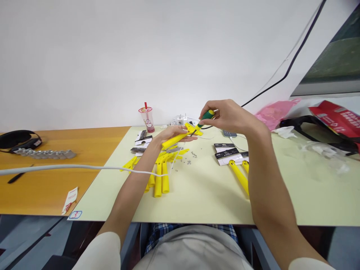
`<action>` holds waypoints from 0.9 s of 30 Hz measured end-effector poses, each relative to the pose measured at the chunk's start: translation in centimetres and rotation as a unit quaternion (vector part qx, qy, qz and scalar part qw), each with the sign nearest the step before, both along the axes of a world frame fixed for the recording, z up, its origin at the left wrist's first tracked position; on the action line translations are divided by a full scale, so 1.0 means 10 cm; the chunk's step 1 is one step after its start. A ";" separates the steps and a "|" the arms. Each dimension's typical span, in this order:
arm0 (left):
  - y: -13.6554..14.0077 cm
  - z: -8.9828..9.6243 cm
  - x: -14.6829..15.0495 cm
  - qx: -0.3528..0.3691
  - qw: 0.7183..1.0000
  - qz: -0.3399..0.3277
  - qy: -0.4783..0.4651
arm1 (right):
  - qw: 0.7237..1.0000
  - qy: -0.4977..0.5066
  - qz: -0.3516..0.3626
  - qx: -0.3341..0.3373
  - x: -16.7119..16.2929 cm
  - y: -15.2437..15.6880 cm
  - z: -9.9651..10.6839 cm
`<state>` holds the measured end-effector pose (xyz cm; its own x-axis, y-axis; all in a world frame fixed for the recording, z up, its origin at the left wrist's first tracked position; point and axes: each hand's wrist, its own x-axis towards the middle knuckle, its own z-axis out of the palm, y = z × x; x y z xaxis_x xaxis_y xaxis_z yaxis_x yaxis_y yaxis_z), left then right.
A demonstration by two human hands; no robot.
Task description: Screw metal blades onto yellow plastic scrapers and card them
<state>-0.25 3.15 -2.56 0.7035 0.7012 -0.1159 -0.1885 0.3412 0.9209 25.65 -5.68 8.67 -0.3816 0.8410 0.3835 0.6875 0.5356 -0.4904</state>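
Observation:
My left hand (176,132) is wrapped round a yellow T-shaped plastic scraper (172,141), held up off the table with its wide head to the right. A green and yellow screwdriver (207,117) is gripped in my right hand (229,115). Its shaft slants down to the scraper's head; whether the tip sits in a screw is too small to tell. Below my left hand lies a pile of several yellow scraper handles (158,182). Loose small screws and nuts (189,162) are scattered just right of that pile.
Carded yellow scrapers (239,176) lie at the right, beside my forearm. Black-and-white packets (143,141) and a drink cup (148,120) stand behind the pile. A white cable (84,167) crosses in front of my left arm. Pink and red bags (277,112) lie far right.

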 end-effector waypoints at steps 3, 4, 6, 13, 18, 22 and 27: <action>0.00 0.00 -0.01 0.027 0.999 -0.016 0.023 | 1.000 -0.011 -0.008 -0.009 0.02 -0.01 0.02; 0.01 -0.01 -0.01 0.035 0.998 -0.026 0.036 | 1.000 -0.017 -0.010 -0.013 0.03 -0.01 0.02; 0.03 -0.02 -0.02 0.049 0.995 -0.046 0.070 | 0.999 -0.039 -0.010 -0.025 0.06 0.00 0.02; 0.09 -0.09 -0.02 0.058 0.984 -0.048 0.159 | 0.979 -0.079 0.049 -0.179 0.04 0.18 -0.12; 0.08 -0.07 -0.03 0.066 0.983 -0.050 0.163 | 0.966 -0.065 0.085 -0.235 -0.01 0.38 -0.28; 0.10 -0.06 -0.05 0.072 0.983 -0.045 0.161 | 0.959 -0.075 0.109 -0.251 0.00 0.52 -0.39; 0.11 -0.04 -0.07 0.066 0.986 -0.036 0.152 | 0.957 -0.077 0.118 -0.252 -0.03 0.58 -0.44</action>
<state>-0.91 4.27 -2.93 0.6984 0.6745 -0.2395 0.1228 0.2168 0.9685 25.36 0.15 4.27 -0.6038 0.7875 -0.1236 0.6606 0.4075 -0.6305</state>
